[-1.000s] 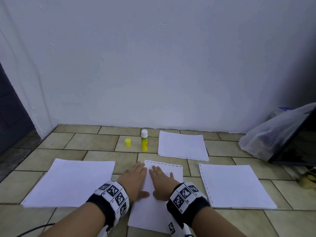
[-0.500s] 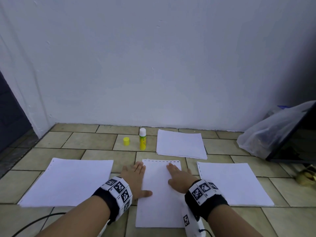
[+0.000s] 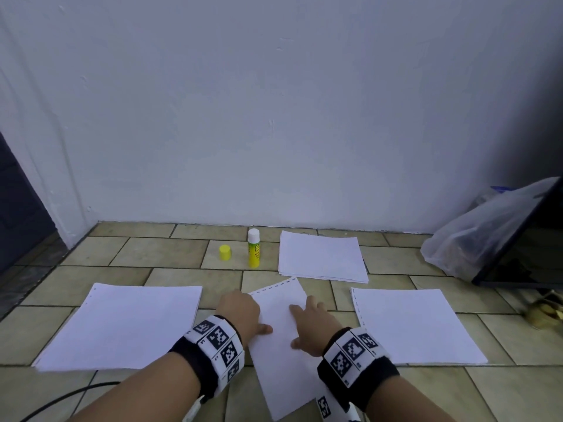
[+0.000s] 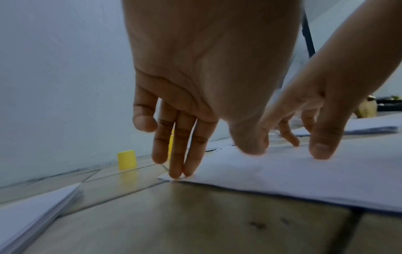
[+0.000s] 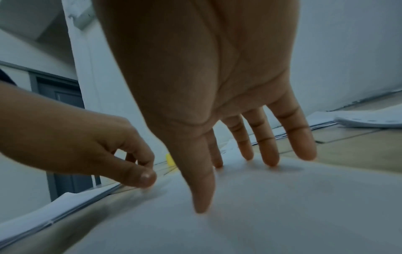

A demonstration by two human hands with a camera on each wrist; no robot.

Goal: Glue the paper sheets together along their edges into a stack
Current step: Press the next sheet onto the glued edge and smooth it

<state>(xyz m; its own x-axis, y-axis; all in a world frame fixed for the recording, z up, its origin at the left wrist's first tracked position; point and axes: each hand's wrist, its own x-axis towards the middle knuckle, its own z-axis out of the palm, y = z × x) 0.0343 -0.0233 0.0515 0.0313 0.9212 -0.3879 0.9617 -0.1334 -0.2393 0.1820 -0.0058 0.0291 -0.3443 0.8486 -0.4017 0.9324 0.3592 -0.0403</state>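
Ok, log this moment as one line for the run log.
step: positioning middle sheet on floor | left hand: fingertips on its far-left corner | right hand: fingers spread, pressing it | glue stick: upright, uncapped | cap: beside it

The left hand [image 4: 195, 77] is pressing straight fingers [image 4: 176, 165] onto the near corner of a sheet [image 4: 293, 173] lying on the tiled floor [image 4: 195, 223], the right hand [image 4: 326, 96] is touching it beside, and a yellow cap [image 4: 127, 159] is standing behind.
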